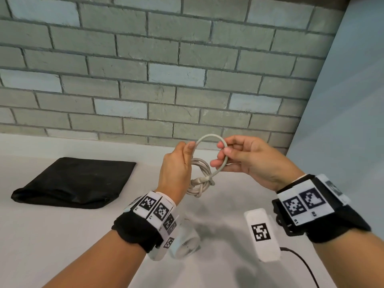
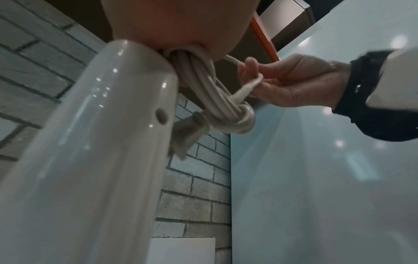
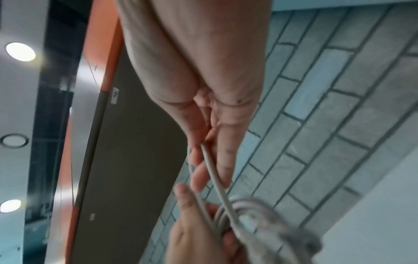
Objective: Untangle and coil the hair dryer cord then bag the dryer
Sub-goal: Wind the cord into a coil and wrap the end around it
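My left hand grips a coiled bundle of the white cord, raised above the counter. One turn of cord is knotted round the bundle, and the plug sticks out beside the knot. My right hand pinches a loose loop of the cord that arches between both hands. The white hair dryer hangs under my left wrist; its glossy handle fills the left wrist view. A black fabric bag lies flat on the counter to the left.
A pale counter runs to a grey brick wall, with a light blue panel at the right. A thin black cable trails from my right wrist camera over the counter's near right part.
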Demonstrator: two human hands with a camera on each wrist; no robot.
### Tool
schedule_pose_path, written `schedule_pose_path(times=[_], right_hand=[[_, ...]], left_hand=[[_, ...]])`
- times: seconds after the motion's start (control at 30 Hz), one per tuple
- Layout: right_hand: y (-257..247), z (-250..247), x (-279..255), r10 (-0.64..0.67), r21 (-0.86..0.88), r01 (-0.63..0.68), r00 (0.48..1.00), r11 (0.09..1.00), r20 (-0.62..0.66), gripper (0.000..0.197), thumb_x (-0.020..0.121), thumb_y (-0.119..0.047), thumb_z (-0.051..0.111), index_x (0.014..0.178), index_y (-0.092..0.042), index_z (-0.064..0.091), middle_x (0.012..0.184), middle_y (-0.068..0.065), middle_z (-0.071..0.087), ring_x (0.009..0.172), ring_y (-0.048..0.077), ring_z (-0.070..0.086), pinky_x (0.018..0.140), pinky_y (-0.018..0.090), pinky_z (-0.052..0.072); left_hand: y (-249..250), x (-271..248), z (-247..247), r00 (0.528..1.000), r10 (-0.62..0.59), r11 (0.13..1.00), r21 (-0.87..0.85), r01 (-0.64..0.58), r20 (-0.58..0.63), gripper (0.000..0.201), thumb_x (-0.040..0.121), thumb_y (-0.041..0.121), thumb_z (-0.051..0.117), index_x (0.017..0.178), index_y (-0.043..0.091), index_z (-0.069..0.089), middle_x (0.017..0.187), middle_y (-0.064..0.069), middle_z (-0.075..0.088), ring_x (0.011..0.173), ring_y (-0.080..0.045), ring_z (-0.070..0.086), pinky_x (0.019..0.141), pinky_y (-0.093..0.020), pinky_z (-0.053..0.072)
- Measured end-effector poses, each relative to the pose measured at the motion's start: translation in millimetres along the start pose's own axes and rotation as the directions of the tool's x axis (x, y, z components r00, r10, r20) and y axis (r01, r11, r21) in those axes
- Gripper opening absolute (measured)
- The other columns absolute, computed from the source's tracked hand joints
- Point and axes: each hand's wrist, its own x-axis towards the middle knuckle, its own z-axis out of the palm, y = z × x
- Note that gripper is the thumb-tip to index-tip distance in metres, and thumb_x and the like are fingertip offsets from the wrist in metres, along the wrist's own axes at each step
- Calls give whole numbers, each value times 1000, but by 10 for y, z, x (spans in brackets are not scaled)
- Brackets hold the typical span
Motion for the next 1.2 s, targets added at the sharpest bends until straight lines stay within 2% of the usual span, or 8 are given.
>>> schedule_pose_path(times=[0.2,0.4,0.5,0.6,0.8,0.9,1.0,1.2], right_hand=[[-26,168,72,-100,334,128,990,934,-99,19,94,-7,38,89,-2,56,60,-2,58,50,6,57,52,19,52],[165,-51,161,-233,-328,122,917,937,-323,23,95,-13,40,82,-14,58,65,-1,51,52,7,42,52,17,38],[380,-108,208,-363,-732,58,893,679,-267,19,94,-14,43,92,-12,62,91,6,63,84,19,53,76,25,35],[422,15,177,-593,-894,175,796,413,-118,21,91,-13,48,104,-13,64,108,6,57,96,16,46,77,20,30],[453,321,100,-406,-780,426,881,458,243,43,87,-26,53,128,-16,49,123,2,52,109,12,51,94,16,37],[496,360,101,-448,-829,368,879,421,163,45,88,-15,50,133,-16,44,128,7,42,113,17,49,94,20,39],[516,416,89,-546,-854,370,828,365,125,39,85,-8,49,125,-9,52,104,10,51,85,20,56,75,23,46],[465,458,137,-411,-836,273,909,477,62,37,82,3,49,117,-10,56,106,7,54,92,23,58,81,27,46]], left_hand=[[8,-36,1,999,29,998,46,-30,26,74,71,70,6,79,10,48,67,-16,61,61,-30,57,54,-35,43],[0,-34,-48,999,22,997,-74,-19,41,51,81,63,19,64,20,42,59,-11,50,58,-35,49,62,-48,46],[58,-42,-35,997,-17,991,-133,28,80,58,78,59,25,67,7,49,55,-3,46,56,-22,46,65,-50,50],[59,-21,-24,994,-51,987,-149,65,101,54,77,58,30,65,10,52,55,1,49,55,-17,49,65,-42,50],[-20,24,-23,995,-60,971,-228,76,74,38,93,36,39,60,20,49,49,8,46,42,-2,44,47,-15,35],[-21,41,-26,992,-104,946,-299,123,77,38,93,37,39,61,20,50,47,8,45,41,-4,41,43,-16,34],[-24,42,-23,992,-93,949,-295,114,84,40,93,39,38,59,19,46,49,3,43,42,-8,40,42,-18,34],[-15,29,13,991,-61,966,-243,90,123,41,90,42,40,59,16,43,50,3,41,43,-8,38,47,-24,34]])
